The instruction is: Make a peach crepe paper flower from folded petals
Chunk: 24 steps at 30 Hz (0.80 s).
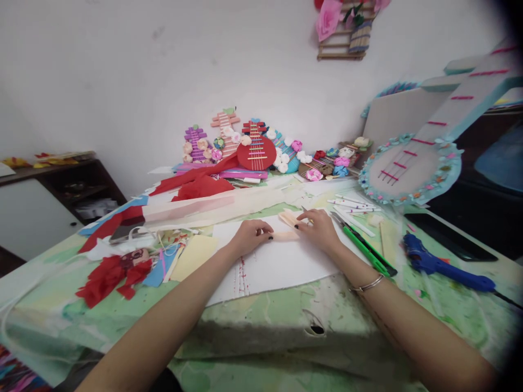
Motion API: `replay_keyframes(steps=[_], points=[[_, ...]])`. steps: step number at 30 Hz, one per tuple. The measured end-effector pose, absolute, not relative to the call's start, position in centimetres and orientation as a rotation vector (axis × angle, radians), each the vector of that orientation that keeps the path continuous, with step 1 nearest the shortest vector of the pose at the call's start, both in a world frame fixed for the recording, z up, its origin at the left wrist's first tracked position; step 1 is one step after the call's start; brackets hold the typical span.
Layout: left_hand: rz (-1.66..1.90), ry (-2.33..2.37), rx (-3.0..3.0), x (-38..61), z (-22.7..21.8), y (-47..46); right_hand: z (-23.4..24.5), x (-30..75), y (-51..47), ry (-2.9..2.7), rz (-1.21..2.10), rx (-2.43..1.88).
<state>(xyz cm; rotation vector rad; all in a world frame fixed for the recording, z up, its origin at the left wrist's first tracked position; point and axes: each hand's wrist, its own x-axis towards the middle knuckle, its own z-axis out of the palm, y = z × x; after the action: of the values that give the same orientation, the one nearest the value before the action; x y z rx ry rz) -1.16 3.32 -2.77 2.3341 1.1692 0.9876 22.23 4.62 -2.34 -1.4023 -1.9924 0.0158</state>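
Observation:
A thin peach paper strip (285, 236) lies stretched between my two hands, low over a white board (278, 267). My left hand (252, 237) has its thumb and finger closed at the strip's left end. At the other end, my right hand (319, 227) bends its fingers down onto the strip, thumb and index close together. A folded peach paper piece (287, 217) sticks out just left of the right hand's fingers, touching them or nearly so. Red marks (242, 277) run along the board's near left part.
Right of the board lie a green utility knife (368, 251), a blue glue gun (445, 267) and a dark phone (451, 237). Red cloth-like scraps (100, 280) and a yellow sheet (195, 256) are on the left. Decorated lute models (256, 152) stand along the wall.

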Motion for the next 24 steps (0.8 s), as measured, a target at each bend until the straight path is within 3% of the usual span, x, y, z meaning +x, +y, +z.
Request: replay_keyframes(steps=[24], points=[[0.938, 1.173, 2.319, -1.17, -2.56, 3.19, -2.75, 22.04, 4.56, -2.072, -0.028, -1.526]])
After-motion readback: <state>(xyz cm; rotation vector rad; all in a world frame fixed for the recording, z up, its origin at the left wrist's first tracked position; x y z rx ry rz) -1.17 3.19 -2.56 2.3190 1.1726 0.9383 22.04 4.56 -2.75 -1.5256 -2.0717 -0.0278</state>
